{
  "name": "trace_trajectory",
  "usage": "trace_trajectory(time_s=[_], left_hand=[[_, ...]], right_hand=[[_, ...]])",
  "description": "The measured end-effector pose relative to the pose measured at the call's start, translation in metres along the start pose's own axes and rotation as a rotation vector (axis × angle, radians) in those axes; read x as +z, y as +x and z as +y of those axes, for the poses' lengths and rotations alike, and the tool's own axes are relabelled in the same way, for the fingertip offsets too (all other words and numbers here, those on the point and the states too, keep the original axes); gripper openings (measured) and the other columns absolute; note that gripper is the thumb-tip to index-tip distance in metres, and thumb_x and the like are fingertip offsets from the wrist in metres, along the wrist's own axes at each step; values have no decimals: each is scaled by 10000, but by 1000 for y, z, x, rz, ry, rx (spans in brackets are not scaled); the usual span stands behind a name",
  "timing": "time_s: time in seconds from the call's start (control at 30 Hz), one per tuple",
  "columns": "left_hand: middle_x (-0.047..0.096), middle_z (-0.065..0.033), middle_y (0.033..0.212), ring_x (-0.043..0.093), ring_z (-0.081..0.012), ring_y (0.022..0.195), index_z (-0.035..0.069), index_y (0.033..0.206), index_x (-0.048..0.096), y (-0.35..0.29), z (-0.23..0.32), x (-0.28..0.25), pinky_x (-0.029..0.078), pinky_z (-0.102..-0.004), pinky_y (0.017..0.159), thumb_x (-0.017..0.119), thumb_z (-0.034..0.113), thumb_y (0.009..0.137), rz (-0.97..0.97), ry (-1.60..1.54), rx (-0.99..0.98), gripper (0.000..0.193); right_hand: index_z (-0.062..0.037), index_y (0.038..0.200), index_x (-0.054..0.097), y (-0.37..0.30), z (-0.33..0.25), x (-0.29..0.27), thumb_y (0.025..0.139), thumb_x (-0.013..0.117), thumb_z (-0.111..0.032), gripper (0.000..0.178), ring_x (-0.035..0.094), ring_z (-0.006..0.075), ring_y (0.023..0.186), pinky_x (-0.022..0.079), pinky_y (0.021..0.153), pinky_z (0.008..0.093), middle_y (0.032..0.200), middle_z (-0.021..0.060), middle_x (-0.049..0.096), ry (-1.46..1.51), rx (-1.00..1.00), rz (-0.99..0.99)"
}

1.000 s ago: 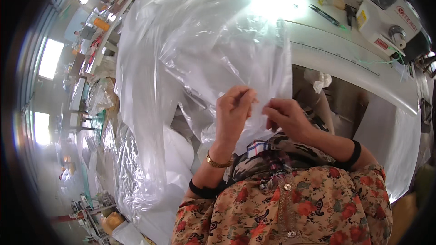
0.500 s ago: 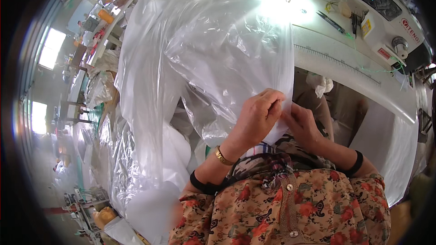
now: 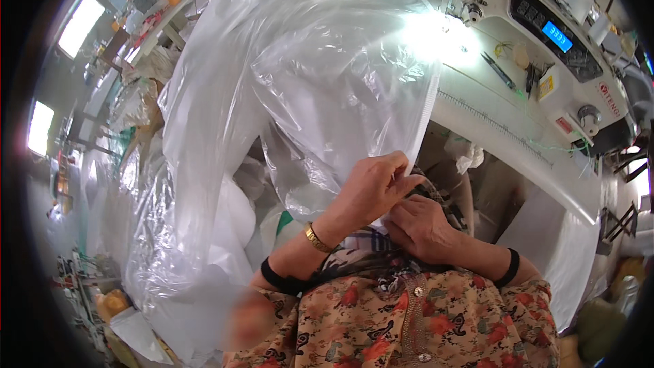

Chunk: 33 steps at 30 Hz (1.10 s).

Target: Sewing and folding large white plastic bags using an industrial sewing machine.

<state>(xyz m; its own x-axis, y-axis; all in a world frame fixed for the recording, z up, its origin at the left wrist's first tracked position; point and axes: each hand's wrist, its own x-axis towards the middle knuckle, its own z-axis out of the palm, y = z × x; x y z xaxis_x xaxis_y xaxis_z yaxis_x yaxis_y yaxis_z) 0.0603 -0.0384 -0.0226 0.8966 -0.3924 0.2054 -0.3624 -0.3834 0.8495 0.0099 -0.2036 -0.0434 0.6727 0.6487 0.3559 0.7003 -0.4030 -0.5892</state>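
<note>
A big, crinkled sheet of clear plastic [image 3: 320,95] drapes from the lit sewing spot down to my lap, over white material. My left hand [image 3: 377,187], gold watch at the wrist, pinches the sheet's right edge with thumb and fingers together. Just below and to the right, my right hand [image 3: 424,228] is closed with its fingers curled in at the lower end of that edge. What lies between the right fingertips is mostly hidden, but the plastic runs into them. Near the sheet's upper right corner is the needle area of a white sewing machine [image 3: 497,17].
Black thread snips [image 3: 499,70] and loose green thread lie on the machine table [image 3: 470,85], which has a ruler scale along it. A white crumpled scrap [image 3: 470,157] hangs below its edge. More plastic [image 3: 146,232] is heaped at left, and a white sheet [image 3: 545,259] hangs at right.
My right hand has moved down and left, curling in below the left hand. The left hand stays on the plastic's edge, which slants more toward me. The whole view has shifted slightly.
</note>
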Motion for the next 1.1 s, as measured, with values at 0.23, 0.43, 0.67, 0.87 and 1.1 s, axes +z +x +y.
trace_trajectory(time_s=[0.23, 0.43, 0.67, 0.87, 1.1], left_hand=[[515, -159, 643, 493, -303, 532, -18, 824, 558, 2, 15, -46, 405, -359, 533, 634, 53, 820, 148, 153, 49, 104], [568, -147, 747, 610, -365, 678, 22, 783, 485, 18, 45, -70, 467, -414, 571, 561, -13, 757, 27, 555, 398, 87], [604, -153, 784, 639, -353, 747, 18, 870, 506, 0, 19, -43, 504, -439, 619, 560, -1, 769, -132, 625, 280, 116], [581, -153, 863, 632, -349, 808, 8, 906, 520, -13, -3, -14, 505, -438, 653, 553, -6, 774, -122, 533, 178, 136], [539, -150, 896, 623, -359, 799, -10, 967, 512, -13, 0, -9, 500, -438, 647, 554, -13, 798, -68, 473, 118, 174]], right_hand=[[-26, 959, 600, 47, 67, 8, 839, 630, -60, 128, 629, 185, 804, 497, 759, 345, 885, 127, 654, 386, 416, 427], [-26, 956, 621, 131, 81, 54, 875, 578, -126, 136, 624, 251, 828, 503, 769, 374, 924, 137, 656, 378, 247, 142], [-29, 931, 628, 99, 79, 16, 830, 606, -165, 170, 631, 331, 870, 510, 764, 403, 902, 148, 656, -177, -379, 59], [-84, 976, 614, 75, 107, -107, 823, 575, -106, 159, 649, 301, 801, 524, 692, 403, 936, 131, 633, -438, 141, -178], [-77, 981, 552, 108, 152, -128, 782, 571, 34, 229, 653, 257, 807, 540, 712, 399, 1124, 43, 560, -503, 111, 13]])
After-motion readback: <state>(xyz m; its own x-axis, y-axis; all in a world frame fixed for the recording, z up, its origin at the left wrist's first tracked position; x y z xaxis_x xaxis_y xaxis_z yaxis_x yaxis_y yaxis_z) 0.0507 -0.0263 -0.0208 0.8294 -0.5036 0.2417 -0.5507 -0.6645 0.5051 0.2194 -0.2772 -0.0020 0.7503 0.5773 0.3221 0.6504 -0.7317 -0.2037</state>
